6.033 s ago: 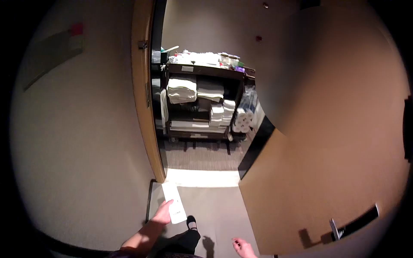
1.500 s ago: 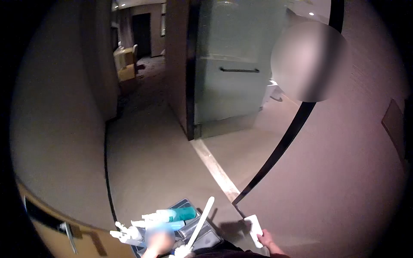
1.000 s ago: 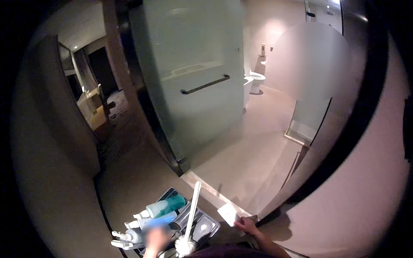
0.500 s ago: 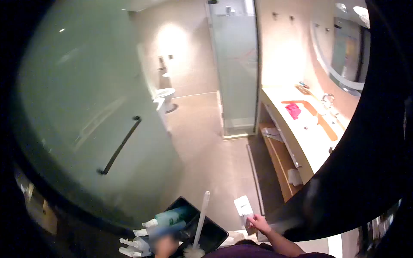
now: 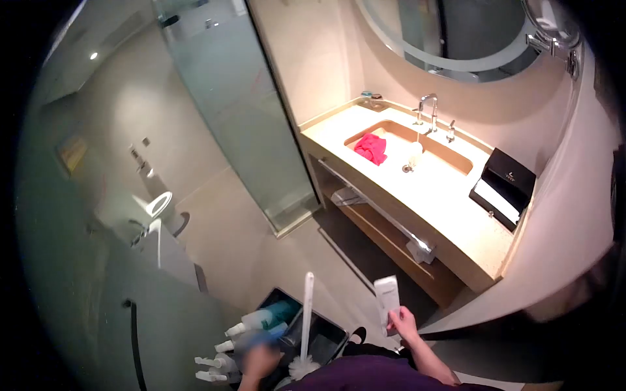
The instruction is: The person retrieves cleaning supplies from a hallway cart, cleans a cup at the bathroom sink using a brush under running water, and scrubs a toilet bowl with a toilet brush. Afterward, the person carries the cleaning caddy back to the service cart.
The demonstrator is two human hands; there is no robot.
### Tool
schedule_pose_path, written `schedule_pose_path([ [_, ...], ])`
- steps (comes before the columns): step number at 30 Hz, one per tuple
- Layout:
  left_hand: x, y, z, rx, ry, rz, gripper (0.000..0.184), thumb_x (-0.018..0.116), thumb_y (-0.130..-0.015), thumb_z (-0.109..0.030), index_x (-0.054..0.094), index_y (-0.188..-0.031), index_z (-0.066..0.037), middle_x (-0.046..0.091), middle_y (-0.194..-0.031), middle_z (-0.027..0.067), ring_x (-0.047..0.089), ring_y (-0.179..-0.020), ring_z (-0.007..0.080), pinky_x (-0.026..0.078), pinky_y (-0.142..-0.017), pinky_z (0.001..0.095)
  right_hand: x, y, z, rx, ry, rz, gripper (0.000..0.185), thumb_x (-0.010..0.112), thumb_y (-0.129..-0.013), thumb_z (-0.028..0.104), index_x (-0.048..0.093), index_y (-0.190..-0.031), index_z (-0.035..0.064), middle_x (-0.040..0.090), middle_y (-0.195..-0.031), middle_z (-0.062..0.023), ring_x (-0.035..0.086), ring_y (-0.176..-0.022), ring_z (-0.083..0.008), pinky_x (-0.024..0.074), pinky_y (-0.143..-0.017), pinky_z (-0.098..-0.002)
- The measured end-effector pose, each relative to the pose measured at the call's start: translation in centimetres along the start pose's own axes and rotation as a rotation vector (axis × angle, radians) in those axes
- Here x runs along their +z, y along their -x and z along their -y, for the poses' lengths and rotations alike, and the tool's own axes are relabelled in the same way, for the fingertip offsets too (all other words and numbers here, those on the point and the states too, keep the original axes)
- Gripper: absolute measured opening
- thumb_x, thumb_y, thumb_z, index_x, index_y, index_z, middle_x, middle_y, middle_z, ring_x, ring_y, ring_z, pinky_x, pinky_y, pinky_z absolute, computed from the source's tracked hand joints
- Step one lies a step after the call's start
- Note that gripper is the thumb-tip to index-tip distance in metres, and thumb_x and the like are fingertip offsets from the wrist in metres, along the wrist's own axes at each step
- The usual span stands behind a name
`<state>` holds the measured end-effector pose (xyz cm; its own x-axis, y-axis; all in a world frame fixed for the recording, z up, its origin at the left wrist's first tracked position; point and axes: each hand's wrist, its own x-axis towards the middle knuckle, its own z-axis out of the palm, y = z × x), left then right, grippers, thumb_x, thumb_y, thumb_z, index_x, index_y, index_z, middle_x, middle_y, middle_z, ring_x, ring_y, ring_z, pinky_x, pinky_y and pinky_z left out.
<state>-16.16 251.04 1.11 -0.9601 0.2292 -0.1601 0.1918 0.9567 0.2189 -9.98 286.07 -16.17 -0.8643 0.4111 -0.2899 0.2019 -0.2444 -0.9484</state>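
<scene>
My right hand (image 5: 404, 324) grips the lower end of a slim white carton (image 5: 386, 294), held upright in front of my body. Small print on the carton is too faint to read. On the left, my left hand (image 5: 262, 362) is closed over a black caddy (image 5: 331, 333); a blurred patch hides its fingertips and the exact grip. Several spray bottles lean in the caddy, one of them a green bottle (image 5: 274, 315). A white toilet brush (image 5: 307, 313) stands in it with its handle up and bristles low, beside my left hand.
A washbasin counter (image 5: 450, 221) runs along the right, with a red cloth (image 5: 372, 148) in its basin and a black box (image 5: 505, 179) at its near end. A glass panel (image 5: 241, 117) stands ahead. A toilet (image 5: 158, 203) is farther left, behind a frosted door (image 5: 78, 274).
My view has turned right, bringing the whole counter and the black box into sight. The caddy and the white carton have come along with my hands.
</scene>
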Motion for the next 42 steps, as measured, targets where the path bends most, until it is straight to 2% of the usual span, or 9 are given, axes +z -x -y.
schedule_pose_path([
  [4,-0.2,-10.2,1.2,-0.065,0.106,-0.017,0.032,0.058,-0.073,-0.028,0.058,-0.092,-0.003,0.060,-0.090,0.0222,0.056,-0.085,0.0405,0.045,-0.072,0.0465,1.3,-7.4,3.5,-0.078,0.000,-0.063,0.020,0.052,-0.087,0.019,0.050,-0.093,0.0003,0.055,-0.073,-0.0046,0.054,-0.055,-0.0099,0.0438,-0.051,-0.0228],
  [8,-4.1,-20.0,-3.2,-0.051,0.073,-0.081,0.026,0.061,-0.069,-0.026,0.063,-0.088,-0.008,0.062,-0.082,0.0194,0.058,-0.081,0.0380,0.046,-0.072,0.0448,1.4,-11.2,9.1,-0.079,0.004,-0.135,0.021,0.055,-0.085,0.016,0.050,-0.097,-0.0006,0.058,-0.077,-0.0050,0.055,-0.057,-0.0090,0.0448,-0.052,-0.0232],
  [12,-5.0,-29.8,-7.5,0.149,0.099,-0.008,0.027,0.061,-0.070,-0.027,0.063,-0.089,-0.009,0.062,-0.084,0.0178,0.058,-0.082,0.0364,0.046,-0.071,0.0444,-1.0,-13.8,11.3,-0.135,-0.050,-0.286,0.021,0.055,-0.085,0.010,0.049,-0.102,0.0001,0.057,-0.083,-0.0049,0.054,-0.059,-0.0073,0.0459,-0.052,-0.0213],
  [16,-6.2,-40.6,-12.1,0.299,0.068,0.110,0.029,0.062,-0.068,-0.023,0.063,-0.092,-0.007,0.061,-0.083,0.0193,0.058,-0.081,0.0361,0.046,-0.072,0.0429,-2.3,-15.5,15.4,-0.211,-0.052,-0.529,0.017,0.054,-0.083,0.004,0.049,-0.099,0.0006,0.054,-0.072,-0.0007,0.048,-0.054,-0.0038,0.0451,-0.049,-0.0199],
  [20,-13.6,-52.5,-17.5,0.514,0.084,0.008,0.028,0.062,-0.065,-0.015,0.061,-0.089,0.000,0.060,-0.077,0.0217,0.059,-0.075,0.0362,0.047,-0.065,0.0408,-2.5,-19.7,20.6,-0.298,0.086,-0.755,0.010,0.053,-0.082,0.000,0.049,-0.091,0.0016,0.046,-0.057,0.0023,0.045,-0.050,-0.0030,0.0413,-0.046,-0.0187],
  [25,-21.3,-70.6,-23.3,0.739,0.119,-0.180,0.019,0.053,-0.065,-0.006,0.058,-0.079,0.006,0.060,-0.072,0.0226,0.060,-0.071,0.0362,0.047,-0.063,0.0393,-1.2,-28.5,26.0,-0.359,-0.071,-0.892,0.012,0.054,-0.083,0.000,0.047,-0.092,0.0010,0.051,-0.063,-0.0003,0.048,-0.052,-0.0046,0.0396,-0.047,-0.0186],
  [34,-18.2,-89.4,-32.9,0.670,0.068,-0.244,0.029,0.059,-0.070,-0.012,0.060,-0.095,0.002,0.062,-0.084,0.0224,0.058,-0.082,0.0382,0.046,-0.071,0.0422,-4.7,-28.3,27.7,-0.115,0.369,-1.470,0.020,0.059,-0.082,0.010,0.052,-0.098,0.0008,0.042,-0.066,0.0018,0.038,-0.055,-0.0045,0.0327,-0.049,-0.0195],
  [39,-15.5,-93.2,-35.0,0.468,-0.186,-0.373,0.036,0.064,-0.073,-0.018,0.058,-0.105,-0.005,0.061,-0.097,0.0195,0.057,-0.092,0.0351,0.045,-0.077,0.0424,-12.5,-23.0,31.6,-0.009,0.859,-1.690,0.015,0.057,-0.083,0.010,0.053,-0.096,0.0041,0.056,-0.083,-0.0071,0.050,-0.063,-0.0191,0.0414,-0.059,-0.0292],
  [42,-14.8,-93.9,-34.4,0.455,-0.243,-0.359,0.046,0.065,-0.074,-0.018,0.049,-0.115,-0.006,0.058,-0.105,0.0182,0.055,-0.094,0.0350,0.044,-0.079,0.0429,-20.7,-20.9,31.3,-0.011,1.151,-1.621,0.021,0.058,-0.081,0.015,0.053,-0.099,0.0049,0.056,-0.087,-0.0099,0.053,-0.073,-0.0259,0.0432,-0.064,-0.0336],
])
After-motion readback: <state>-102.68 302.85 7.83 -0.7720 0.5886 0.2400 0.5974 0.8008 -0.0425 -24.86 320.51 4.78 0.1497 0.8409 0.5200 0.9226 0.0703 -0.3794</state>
